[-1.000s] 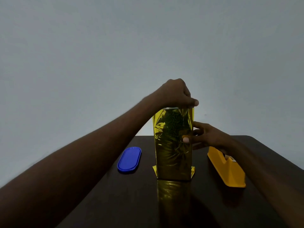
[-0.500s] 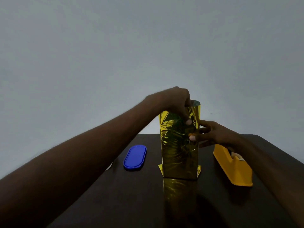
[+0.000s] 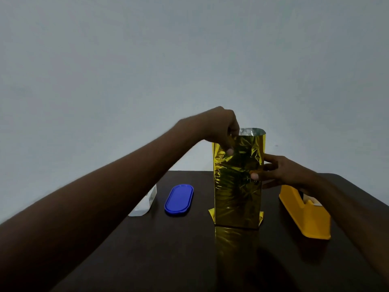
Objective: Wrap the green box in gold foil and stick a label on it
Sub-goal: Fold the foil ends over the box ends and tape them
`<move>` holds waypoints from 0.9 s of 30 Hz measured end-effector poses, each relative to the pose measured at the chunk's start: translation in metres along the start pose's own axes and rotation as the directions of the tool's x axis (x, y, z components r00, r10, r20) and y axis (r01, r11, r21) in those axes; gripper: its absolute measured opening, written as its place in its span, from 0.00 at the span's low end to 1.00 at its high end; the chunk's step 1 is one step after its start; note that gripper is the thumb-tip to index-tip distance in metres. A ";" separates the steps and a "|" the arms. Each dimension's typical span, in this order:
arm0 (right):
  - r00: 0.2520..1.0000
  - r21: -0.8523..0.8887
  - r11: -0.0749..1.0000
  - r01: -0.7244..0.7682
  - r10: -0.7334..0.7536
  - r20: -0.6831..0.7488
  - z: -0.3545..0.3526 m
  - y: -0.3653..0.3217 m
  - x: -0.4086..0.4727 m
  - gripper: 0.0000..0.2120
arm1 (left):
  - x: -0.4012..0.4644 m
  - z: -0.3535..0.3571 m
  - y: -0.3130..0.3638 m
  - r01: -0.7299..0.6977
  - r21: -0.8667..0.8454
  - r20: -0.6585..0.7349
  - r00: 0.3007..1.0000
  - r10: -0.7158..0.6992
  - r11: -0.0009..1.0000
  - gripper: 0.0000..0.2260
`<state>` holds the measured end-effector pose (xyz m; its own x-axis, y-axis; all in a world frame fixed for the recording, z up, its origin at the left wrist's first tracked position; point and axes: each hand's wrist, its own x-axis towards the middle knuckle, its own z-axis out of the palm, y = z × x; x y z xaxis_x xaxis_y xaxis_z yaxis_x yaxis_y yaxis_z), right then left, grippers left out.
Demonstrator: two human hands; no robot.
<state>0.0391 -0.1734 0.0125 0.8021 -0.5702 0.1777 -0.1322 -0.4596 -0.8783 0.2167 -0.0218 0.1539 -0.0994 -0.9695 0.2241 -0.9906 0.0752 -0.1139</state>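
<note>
The tall box wrapped in gold foil (image 3: 237, 186) stands upright near the middle of the dark wooden table (image 3: 189, 260), its shine mirrored in the tabletop just in front of it. The green of the box itself cannot be seen; foil covers every side facing this way. At the top the foil rises past the box and stands open, showing a silvery inside. At the base, 2 small foil corners stick out left and right.

The left hand (image 3: 223, 129) reaches in from the left and pinches the top left corner of the foil, thumb on the near face and fingers curled behind. The right hand (image 3: 280, 171) comes from the right and grips the right edge about halfway up, thumb pressed on the near face, fingers round the side.

To the left of the box lies a blue oval lid (image 3: 179, 199), flat on the table. Further left, partly hidden by the left forearm, sits a white packet (image 3: 145, 204). To the right, near the right wrist, stands a yellow tape dispenser (image 3: 305, 213).
</note>
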 end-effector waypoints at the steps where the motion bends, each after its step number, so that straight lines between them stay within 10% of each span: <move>1: 1.000 -0.003 1.000 0.002 -0.002 0.001 0.000 0.000 0.000 0.33 | -0.001 0.002 -0.002 0.007 0.013 -0.022 1.000 -0.006 1.000 0.18; 9: 0.999 0.010 1.000 0.027 -0.027 0.019 0.000 0.001 -0.001 0.38 | -0.032 -0.006 -0.044 0.060 -0.243 -0.430 0.888 -0.163 0.968 0.06; 16: 1.000 0.022 1.000 0.022 -0.022 0.012 0.002 0.002 0.000 0.27 | -0.039 0.069 -0.070 0.187 -0.542 -0.203 0.917 -0.343 0.819 0.04; 27: 1.000 0.018 1.000 0.005 -0.004 -0.007 0.004 0.003 0.000 0.22 | -0.017 0.095 -0.057 0.011 -0.596 -0.363 0.888 -0.282 0.803 0.02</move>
<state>0.0410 -0.1718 0.0080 0.7987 -0.5727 0.1846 -0.1180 -0.4498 -0.8853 0.2834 -0.0313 0.0650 0.1570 -0.7975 0.5826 -0.8522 0.1887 0.4880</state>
